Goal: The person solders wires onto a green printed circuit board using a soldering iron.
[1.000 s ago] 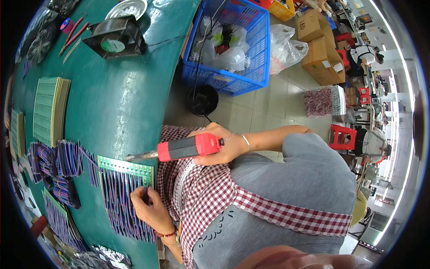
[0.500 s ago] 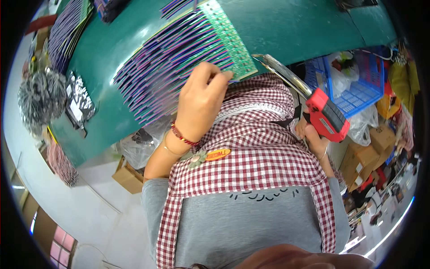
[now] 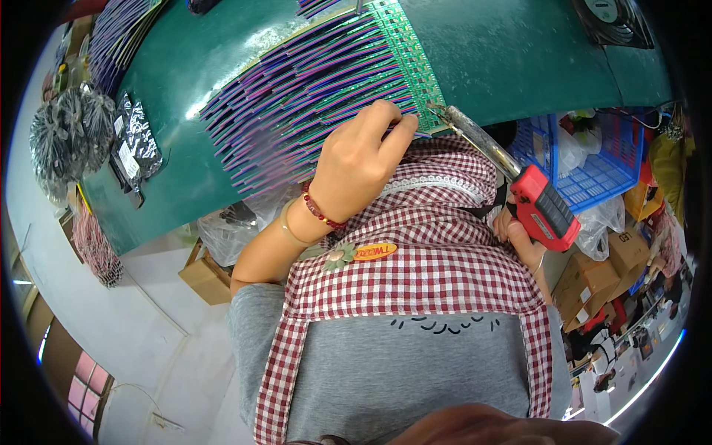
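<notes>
A green circuit board panel (image 3: 412, 55) lies on the table, with rows of thin multicoloured ribbon wires (image 3: 297, 96) fanning out leftward from it. My left hand (image 3: 360, 159) is closed in a pinch at the panel's near end, and a wire shows by the fingertips. My right hand (image 3: 521, 239), partly hidden, grips a red and black soldering gun (image 3: 545, 208). Its long metal barrel points up and left, with the tip over the panel's near right edge, close to my left fingertips. Whether the tip touches the board I cannot tell.
The green table (image 3: 504, 59) carries another wire bundle (image 3: 115, 44), bagged dark parts (image 3: 70, 137) and a silvery packet (image 3: 137, 148) at left. A black fan-like device (image 3: 612, 22) sits far right. Blue crates (image 3: 601, 170) and cardboard boxes (image 3: 589, 285) stand right of my lap.
My left hand has shifted slightly right relative to the view, as have the panel and wires. The soldering gun's tip now sits over the panel's edge. More of the black device shows.
</notes>
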The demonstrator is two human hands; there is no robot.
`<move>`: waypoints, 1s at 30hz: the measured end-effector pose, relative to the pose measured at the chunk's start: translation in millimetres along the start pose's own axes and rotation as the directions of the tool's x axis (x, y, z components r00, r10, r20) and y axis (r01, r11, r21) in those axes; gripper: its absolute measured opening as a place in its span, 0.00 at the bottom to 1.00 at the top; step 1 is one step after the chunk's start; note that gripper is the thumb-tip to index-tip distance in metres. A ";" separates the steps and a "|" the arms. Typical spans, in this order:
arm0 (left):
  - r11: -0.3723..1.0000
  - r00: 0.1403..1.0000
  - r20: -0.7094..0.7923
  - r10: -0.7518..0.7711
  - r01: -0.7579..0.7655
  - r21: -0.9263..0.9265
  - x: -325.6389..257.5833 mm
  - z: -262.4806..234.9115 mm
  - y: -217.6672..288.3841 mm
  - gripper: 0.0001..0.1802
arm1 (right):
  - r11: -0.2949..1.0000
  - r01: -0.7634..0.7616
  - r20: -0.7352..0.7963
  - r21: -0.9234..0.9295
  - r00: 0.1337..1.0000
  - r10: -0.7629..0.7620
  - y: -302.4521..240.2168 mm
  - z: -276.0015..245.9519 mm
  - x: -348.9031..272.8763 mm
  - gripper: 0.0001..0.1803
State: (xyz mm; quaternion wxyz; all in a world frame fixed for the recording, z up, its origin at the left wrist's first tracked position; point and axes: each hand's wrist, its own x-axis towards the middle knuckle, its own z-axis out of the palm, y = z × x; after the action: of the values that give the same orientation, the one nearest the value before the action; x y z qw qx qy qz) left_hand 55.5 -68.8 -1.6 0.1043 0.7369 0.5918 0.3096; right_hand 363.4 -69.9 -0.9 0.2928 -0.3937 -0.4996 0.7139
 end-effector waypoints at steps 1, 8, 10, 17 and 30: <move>1.000 1.000 0.001 0.017 -0.017 -0.001 0.7 -0.7 -0.2 0.16 | 1.000 -0.019 -0.021 -0.007 1.000 0.019 0.5 0.0 -0.8 0.21; 0.999 0.999 0.037 0.023 -0.025 0.040 1.9 -2.2 -0.3 0.16 | 0.958 0.040 0.054 -0.284 0.998 -0.026 15.9 -13.9 -10.0 0.22; 0.999 0.999 0.040 0.026 -0.027 0.032 2.1 -2.5 -0.5 0.16 | 0.924 0.091 0.109 -0.370 0.993 -0.055 20.3 -23.8 -11.6 0.21; 0.999 0.998 0.051 0.025 -0.026 0.022 1.7 -2.3 -0.3 0.16 | 0.911 -0.010 -0.044 -0.411 0.999 -0.009 9.4 -12.4 -5.0 0.10; 0.999 0.999 0.033 0.033 -0.033 0.023 1.1 -1.5 -0.4 0.16 | 0.828 -0.010 -0.069 -0.561 0.997 -0.035 9.5 -14.6 -13.8 0.09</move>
State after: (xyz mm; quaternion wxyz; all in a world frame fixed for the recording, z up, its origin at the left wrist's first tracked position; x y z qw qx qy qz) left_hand 54.4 -68.0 -0.3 0.1003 0.7527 0.5813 0.2923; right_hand 382.8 -77.2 -8.9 0.1880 -0.4861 -0.6780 0.5184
